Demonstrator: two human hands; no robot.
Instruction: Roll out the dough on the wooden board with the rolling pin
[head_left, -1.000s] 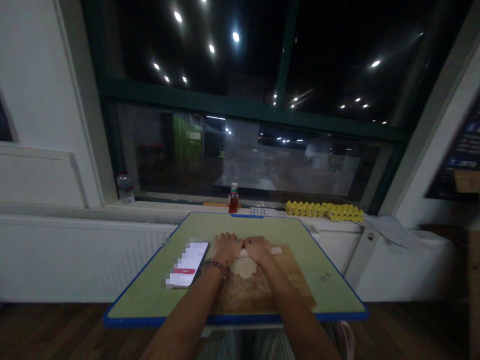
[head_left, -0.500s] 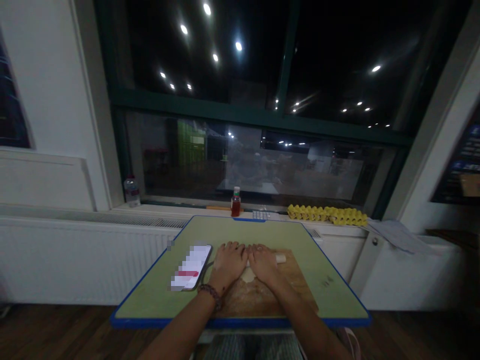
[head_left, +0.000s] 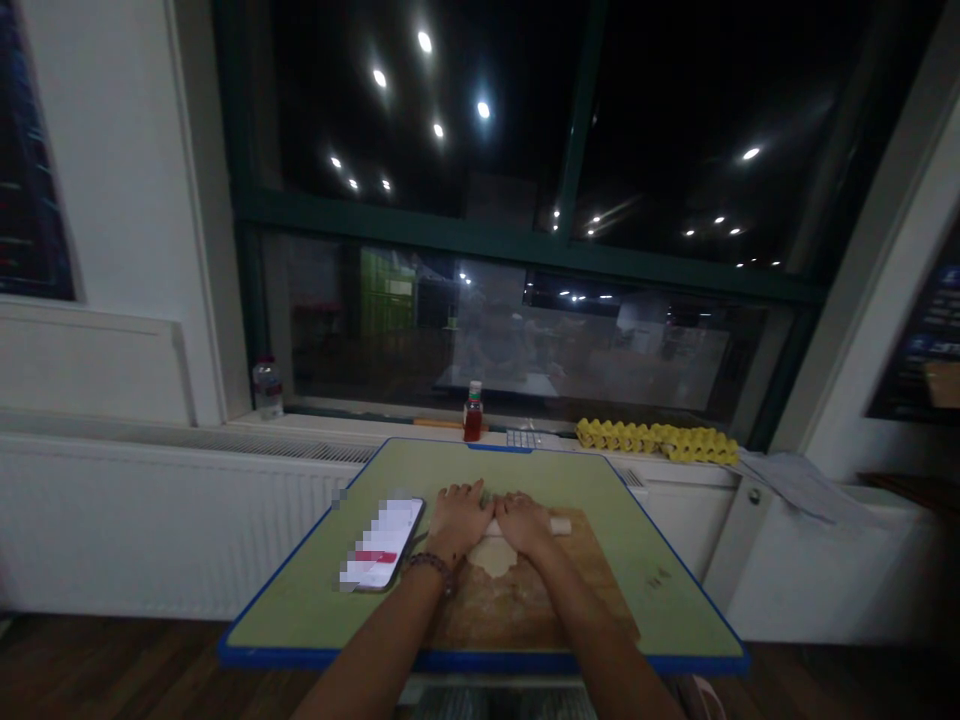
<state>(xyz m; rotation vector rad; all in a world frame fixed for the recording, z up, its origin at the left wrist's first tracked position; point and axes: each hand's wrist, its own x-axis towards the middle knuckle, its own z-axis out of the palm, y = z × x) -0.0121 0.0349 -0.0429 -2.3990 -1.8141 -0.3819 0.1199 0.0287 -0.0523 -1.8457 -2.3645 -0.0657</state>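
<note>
A light-coloured rolling pin point(head_left: 560, 526) lies crosswise near the far part of a wooden board point(head_left: 592, 585). My left hand point(head_left: 459, 520) presses on its left part, fingers pointing forward over it. Close beside it, my right hand point(head_left: 523, 522) covers the middle of the pin, fingers bent over it. The pin's right end sticks out past my right hand; its left end is hidden. On the board, just on my side of the pin, a flat, pale sheet of dough point(head_left: 493, 558) with an uneven edge shows between my wrists.
A phone point(head_left: 386, 545) with a lit screen lies left of the board on the green, blue-edged table point(head_left: 345, 630). Behind, the windowsill holds a bottle of red liquid point(head_left: 472, 412), a yellow egg tray point(head_left: 656, 440) and a clear plastic bottle point(head_left: 267, 388). Papers point(head_left: 799, 475) lie at right.
My hands and the rolling pin have moved slightly away from me over the board. More of the dough sheet shows on my side of the pin. The view has tilted a little.
</note>
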